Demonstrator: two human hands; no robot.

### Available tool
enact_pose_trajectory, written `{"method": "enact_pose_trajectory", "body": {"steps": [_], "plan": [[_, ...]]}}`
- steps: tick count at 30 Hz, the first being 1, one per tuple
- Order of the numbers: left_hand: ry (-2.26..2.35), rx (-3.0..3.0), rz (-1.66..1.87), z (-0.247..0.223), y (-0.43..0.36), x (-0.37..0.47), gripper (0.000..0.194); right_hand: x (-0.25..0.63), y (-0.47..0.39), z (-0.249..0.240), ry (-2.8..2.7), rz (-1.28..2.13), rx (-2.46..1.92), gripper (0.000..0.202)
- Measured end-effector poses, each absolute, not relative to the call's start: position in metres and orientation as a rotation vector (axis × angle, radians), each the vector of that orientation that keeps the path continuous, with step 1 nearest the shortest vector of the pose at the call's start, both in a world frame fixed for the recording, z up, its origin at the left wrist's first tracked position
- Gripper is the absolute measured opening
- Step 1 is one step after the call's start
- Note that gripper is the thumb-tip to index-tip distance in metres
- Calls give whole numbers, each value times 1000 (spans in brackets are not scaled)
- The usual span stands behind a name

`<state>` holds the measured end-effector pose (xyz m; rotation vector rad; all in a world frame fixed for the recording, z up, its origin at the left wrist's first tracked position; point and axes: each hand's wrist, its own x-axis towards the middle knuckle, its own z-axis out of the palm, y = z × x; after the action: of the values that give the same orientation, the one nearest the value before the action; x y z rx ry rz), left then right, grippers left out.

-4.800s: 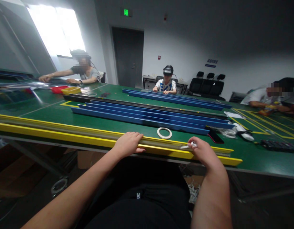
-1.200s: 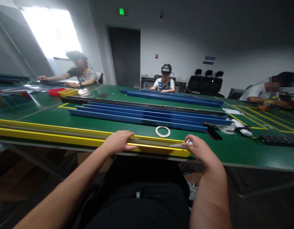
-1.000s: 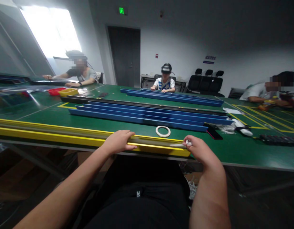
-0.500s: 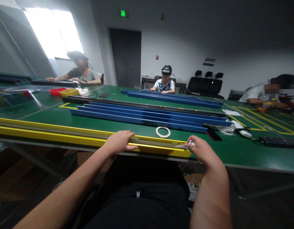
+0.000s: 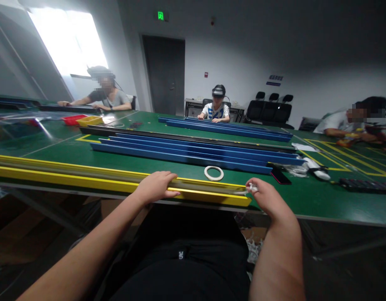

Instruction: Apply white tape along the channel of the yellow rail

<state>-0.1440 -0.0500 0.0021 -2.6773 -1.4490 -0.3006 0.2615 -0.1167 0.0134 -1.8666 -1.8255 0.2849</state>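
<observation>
A long yellow channel-shaped profile [image 5: 70, 174] lies along the near edge of the table. My left hand [image 5: 155, 186] is closed over its walls, thumb on the near side and fingers reaching over the far one. At the profile's right end, my right hand [image 5: 264, 193] pinches a crumpled white strip [image 5: 253, 188]. A pale length runs from those fingers into the channel; whether it is stuck there I cannot tell. Just beyond the profile, between my hands, a roll of white tape [image 5: 205, 173] lies flat.
Blue profiles [image 5: 180, 158] and a dark profile [image 5: 142, 134] lie across the green table [image 5: 305, 205]. A phone [image 5: 280, 175] and a white-and-black object [image 5: 318, 170] sit to the right. Red [image 5: 74, 121] and yellow trays [image 5: 90, 121] stand at left. Three people sit around the table.
My right hand has shifted very slightly to the right with the white strip, and less of the pale length shows in the channel. My left hand stays in place.
</observation>
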Motion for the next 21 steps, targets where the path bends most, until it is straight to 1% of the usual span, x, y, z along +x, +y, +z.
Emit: {"method": "enact_pose_trajectory", "body": {"steps": [3, 8, 14, 21], "plan": [[-1453, -2680, -311, 3, -50, -144, 60, 261, -118, 16, -1836, 258, -1889, 12], [-1450, -2675, -317, 2, -50, -144, 60, 263, -124, 19, -1846, 255, -1921, 12], [-1395, -2670, -322, -1, -49, -146, 61, 275, -129, 17, -1804, 268, -1931, 19], [-1394, -2661, -315, -1, -49, -146, 60, 278, -132, 21, -1767, 260, -1955, 15]]}}
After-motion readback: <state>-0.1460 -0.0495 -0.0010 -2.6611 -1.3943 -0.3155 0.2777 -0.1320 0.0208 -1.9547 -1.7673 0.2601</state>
